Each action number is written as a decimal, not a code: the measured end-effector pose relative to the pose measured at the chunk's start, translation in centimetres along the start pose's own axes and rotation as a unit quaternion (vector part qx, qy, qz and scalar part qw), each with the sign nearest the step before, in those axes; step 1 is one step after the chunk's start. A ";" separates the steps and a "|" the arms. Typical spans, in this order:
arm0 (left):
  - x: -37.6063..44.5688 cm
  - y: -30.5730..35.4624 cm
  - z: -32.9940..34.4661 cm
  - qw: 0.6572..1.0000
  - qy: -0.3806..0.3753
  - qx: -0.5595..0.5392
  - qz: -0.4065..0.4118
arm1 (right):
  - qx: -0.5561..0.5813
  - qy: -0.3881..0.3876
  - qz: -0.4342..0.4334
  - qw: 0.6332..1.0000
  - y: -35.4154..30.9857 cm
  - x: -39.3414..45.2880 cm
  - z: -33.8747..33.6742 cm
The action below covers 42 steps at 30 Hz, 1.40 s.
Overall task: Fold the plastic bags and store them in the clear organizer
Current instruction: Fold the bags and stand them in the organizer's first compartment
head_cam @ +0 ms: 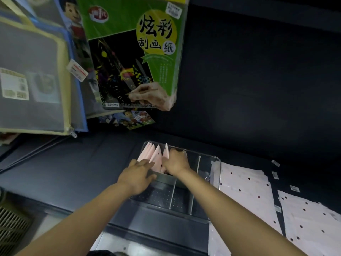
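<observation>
Left hand [137, 173] lies flat against the organizer [215, 164] wall; right hand [176, 160] presses folded bags [154, 154] sideways, grip spread; released bags may spring open or topple.

We see pale pink folded bags [154, 156] standing in a clear organizer [212, 159], one showing a small dark dot. Beside it lie flat bags [245, 187], pale pink scattered with dark dots. The table [73, 163] under them is dark blue-grey. Hanging above, a paper pack [132, 52] is bright green over black, with a yellow circle bearing black characters and rainbow-coloured scratch drawings. Next to it hang grey mesh pouches [31, 78], one edged pale yellow, another blue.
</observation>
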<state>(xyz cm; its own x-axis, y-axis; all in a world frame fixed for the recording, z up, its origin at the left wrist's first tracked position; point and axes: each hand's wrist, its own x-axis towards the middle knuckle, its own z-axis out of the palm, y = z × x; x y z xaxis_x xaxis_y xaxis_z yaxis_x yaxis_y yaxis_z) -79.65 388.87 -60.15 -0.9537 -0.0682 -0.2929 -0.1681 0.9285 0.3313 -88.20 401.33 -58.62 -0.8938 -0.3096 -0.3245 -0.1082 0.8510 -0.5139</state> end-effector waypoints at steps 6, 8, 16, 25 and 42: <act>-0.7 0.0 -0.1 0.995 0.097 -0.018 0.014 | 0.155 -0.086 0.093 0.980 -0.3 2.2 2.2; -0.8 0.1 -0.3 0.990 0.134 -0.025 0.021 | 0.187 -0.091 0.112 0.972 -0.1 2.5 2.7; -0.3 0.4 -0.9 0.996 0.076 0.053 -0.003 | 0.200 -0.135 0.019 0.970 0.6 1.5 1.8; -3.4 9.9 0.2 0.943 0.227 0.066 0.235 | 0.263 0.067 -0.029 0.962 15.7 -10.7 -5.9; -9.4 16.8 18.0 0.971 -0.058 0.073 0.218 | -0.072 -0.074 -0.139 0.985 36.7 -23.5 -2.7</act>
<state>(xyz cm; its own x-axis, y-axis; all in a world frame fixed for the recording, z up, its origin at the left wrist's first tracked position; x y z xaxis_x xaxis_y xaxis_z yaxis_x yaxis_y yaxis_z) -69.02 411.73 -68.02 -0.8903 0.3771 -0.2554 0.2908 0.9023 0.3184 -72.30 440.99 -67.72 -0.7485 -0.5886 -0.3055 -0.4103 0.7729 -0.4841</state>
